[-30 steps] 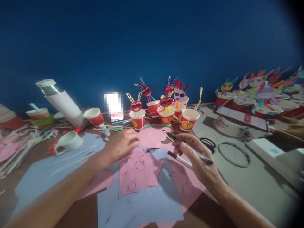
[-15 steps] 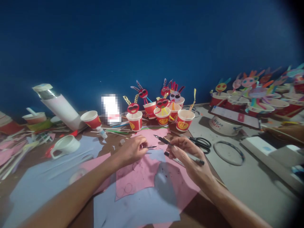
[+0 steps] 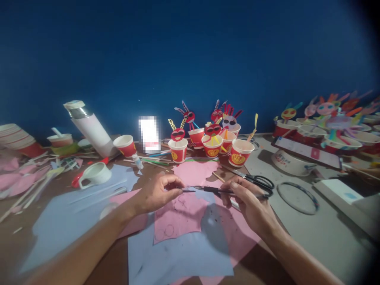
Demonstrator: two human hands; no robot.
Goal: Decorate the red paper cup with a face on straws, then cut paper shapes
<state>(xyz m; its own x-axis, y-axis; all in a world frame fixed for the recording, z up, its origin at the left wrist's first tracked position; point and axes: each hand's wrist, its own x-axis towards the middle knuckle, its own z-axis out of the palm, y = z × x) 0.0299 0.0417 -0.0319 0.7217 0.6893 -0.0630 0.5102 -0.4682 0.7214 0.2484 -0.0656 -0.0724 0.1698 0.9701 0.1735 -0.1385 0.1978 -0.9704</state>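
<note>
Thin, matte pink paper, uneven at the edges, with smudged dark marks and two drawn circles, lying over a larger flat sheet of blue paper on a brown worktop. Farther back, tapering red paper cups with pale round rims, flat red paper faces and narrow patterned strips. Off to the left, a smooth white mug with a looped handle, and a cylindrical flask with a shiny metal neck, slanting in view. Off to the right, scissors with black looped handles, near a slender ring. With the left hand, fingers curled, pinches a small, narrow dark piece between thumb and forefinger, above the pink paper. With the right hand, partly closed, holds a slim dark pen between thumb and fingers, nearly level, pointed end toward the left fingertips. Hard to tell contact from a gap between pen tip and dark piece. Mostly hidden beneath the right hand, a white marker. Cut off at the left edge, a stack of cups; pixelated, a bright screen.
</note>
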